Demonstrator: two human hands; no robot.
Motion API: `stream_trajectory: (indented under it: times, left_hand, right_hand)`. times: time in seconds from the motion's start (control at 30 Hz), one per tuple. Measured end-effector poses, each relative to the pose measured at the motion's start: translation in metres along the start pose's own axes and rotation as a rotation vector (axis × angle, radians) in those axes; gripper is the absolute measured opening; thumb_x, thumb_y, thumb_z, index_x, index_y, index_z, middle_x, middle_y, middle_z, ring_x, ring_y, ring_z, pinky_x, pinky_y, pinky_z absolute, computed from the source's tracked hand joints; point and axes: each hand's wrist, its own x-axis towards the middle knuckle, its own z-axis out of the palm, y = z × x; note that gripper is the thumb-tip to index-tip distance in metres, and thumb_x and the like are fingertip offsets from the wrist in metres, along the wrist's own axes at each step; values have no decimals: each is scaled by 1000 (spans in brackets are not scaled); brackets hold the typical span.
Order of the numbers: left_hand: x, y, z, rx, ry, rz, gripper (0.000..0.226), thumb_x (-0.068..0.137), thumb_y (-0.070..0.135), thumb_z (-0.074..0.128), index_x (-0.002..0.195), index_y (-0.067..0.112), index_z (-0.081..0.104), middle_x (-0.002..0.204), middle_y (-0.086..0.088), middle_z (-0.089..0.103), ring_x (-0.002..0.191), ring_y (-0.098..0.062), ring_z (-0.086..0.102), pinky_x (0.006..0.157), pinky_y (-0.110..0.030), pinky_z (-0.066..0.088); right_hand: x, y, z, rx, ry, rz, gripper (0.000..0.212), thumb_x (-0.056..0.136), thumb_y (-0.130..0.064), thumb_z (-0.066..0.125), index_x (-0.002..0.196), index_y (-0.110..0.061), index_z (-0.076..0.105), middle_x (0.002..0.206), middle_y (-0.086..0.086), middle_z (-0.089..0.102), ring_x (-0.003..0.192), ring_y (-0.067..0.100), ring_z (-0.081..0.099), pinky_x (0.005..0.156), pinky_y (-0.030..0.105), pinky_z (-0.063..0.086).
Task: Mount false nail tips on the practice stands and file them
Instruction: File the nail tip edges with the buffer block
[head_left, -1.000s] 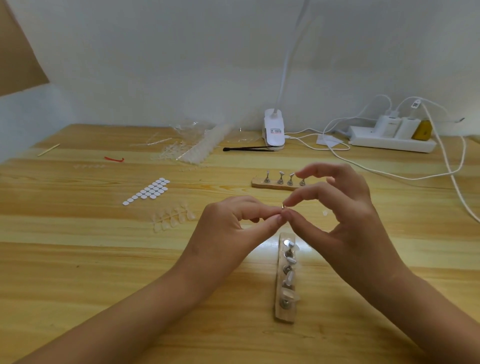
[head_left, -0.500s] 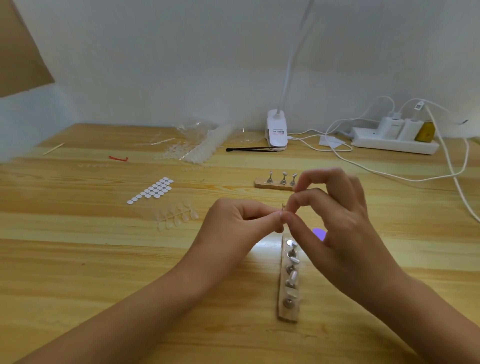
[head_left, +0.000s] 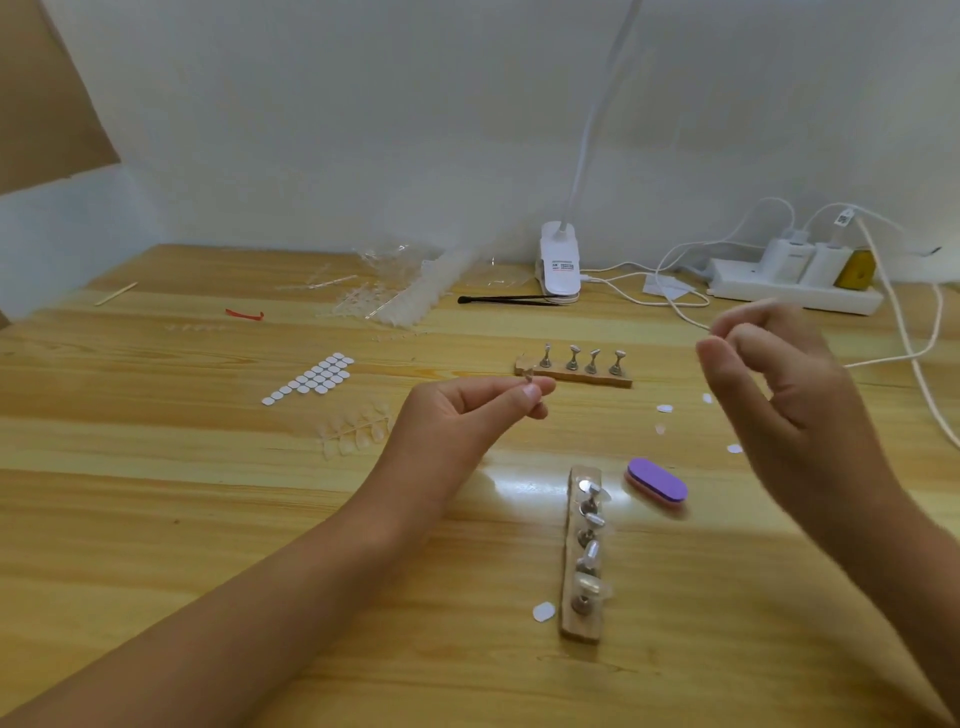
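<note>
Your left hand (head_left: 467, 415) pinches a small stand peg (head_left: 529, 378) between thumb and forefinger, above the table (head_left: 156, 519). Your right hand (head_left: 779, 395) is raised, fingers loosely curled, apparently empty. The near stand strip (head_left: 583, 556), bearing nail tips, lies beside the purple file (head_left: 657, 480).

Hands (head_left: 467, 415) now well apart

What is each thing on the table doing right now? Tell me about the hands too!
Left hand: pinching a small stand peg.
Right hand: raised, fingers loosely curled; nothing visible in it.
Near wooden stand: flat, nail tips mounted.
Far wooden stand: flat, four bare pegs, left end empty.
Purple nail file: lying untouched.
Sticker sheet: flat.
Chargers: plugged in.
</note>
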Motion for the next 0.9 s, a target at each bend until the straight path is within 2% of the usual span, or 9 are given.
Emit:
stream_trajectory:
  times: [0.07,0.17,0.27,0.37,0.5,0.57,0.73,0.83,0.9]
  left_hand:
    - [-1,2,-1,-8,0,16,17,93,26,63,98,23,78,100,16,75,106,11,61,90,-18,39]
    - [-1,4,-2,-15,23,30,19,95,23,59,101,23,78,93,14,75,101,9,63,98,-23,42]
    - [-1,5,-5,-2,40,30,21,97,23,58,100,25,78,88,14,73,94,10,63,104,-28,42]
    - [0,6,-7,20,43,45,22,98,23,56,99,26,78,87,14,72,93,8,63,105,-30,42]
    - [1,4,-7,35,34,55,22,98,24,56,99,26,78,88,13,72,95,8,63,99,-26,42]
    - [1,2,-7,43,33,51,22,98,24,56,99,26,78,88,13,73,95,8,63,96,-23,42]
    - [3,0,-9,54,32,47,21,98,24,57,100,24,78,86,14,72,94,7,63,95,-23,42]
    - [3,0,-10,47,32,57,21,98,25,57,101,24,78,88,11,72,98,4,64,97,-24,43]
    - [3,0,-10,49,33,64,21,98,25,56,101,24,78,89,10,73,98,4,64,95,-23,42]
  right_hand:
    - [6,19,-8,-219,-9,60,21,91,-26,62,77,-11,58,107,7,53,108,23,48,100,44,36]
    - [12,32,-15,-380,-87,206,14,81,-24,71,83,-16,61,115,8,54,115,31,47,99,53,32]
    - [11,33,-17,-388,-140,272,23,82,-36,71,68,-24,56,107,-3,54,108,21,48,95,50,31]
    - [9,33,-14,-455,-181,274,17,79,-28,75,86,-25,60,116,-1,52,115,26,45,96,51,34]
    - [7,16,-11,-343,-147,154,20,77,-39,66,71,-23,58,104,-3,55,107,25,50,94,53,40]
    - [4,5,-4,-332,-157,69,20,75,-39,66,83,-21,61,114,1,55,114,27,48,98,50,38]
    - [-17,-32,11,-37,-494,-162,25,81,-54,60,88,-32,69,126,-15,51,130,8,33,102,11,28]
    - [-36,-47,22,-145,-732,-328,26,82,-60,57,93,-39,65,137,-17,43,140,10,23,109,18,23]
    - [-47,-56,29,-288,-760,-402,21,78,-55,60,88,-38,65,137,-13,47,138,15,33,106,26,31]
